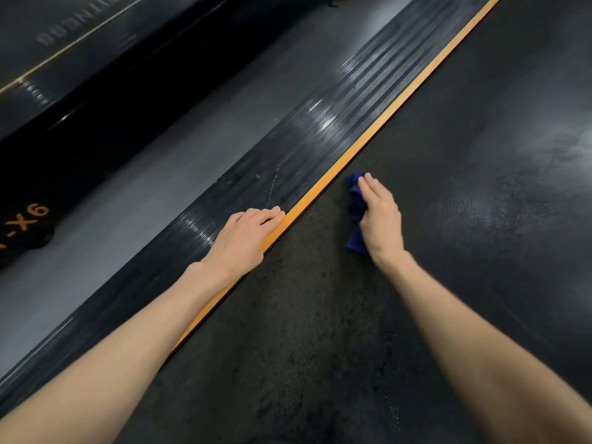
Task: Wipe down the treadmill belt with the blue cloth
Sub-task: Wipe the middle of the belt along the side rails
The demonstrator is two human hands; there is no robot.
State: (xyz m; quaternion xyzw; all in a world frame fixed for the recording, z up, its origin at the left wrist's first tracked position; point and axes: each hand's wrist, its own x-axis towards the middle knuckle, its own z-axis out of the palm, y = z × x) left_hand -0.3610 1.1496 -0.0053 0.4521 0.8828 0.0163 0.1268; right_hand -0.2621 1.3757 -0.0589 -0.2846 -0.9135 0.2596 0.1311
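The black textured treadmill belt fills the right and lower part of the head view. A crumpled blue cloth lies on the belt close to its left edge. My right hand lies on top of the cloth with fingers held straight, pressing it onto the belt. My left hand rests on the ribbed black side rail, its fingertips at the orange stripe that borders the belt; it holds nothing. Most of the cloth is hidden under my right palm.
Left of the rail runs a strip of grey floor. Beyond it stands another black machine with orange lettering at the far left. The belt surface looks patchy, with duller marks near me.
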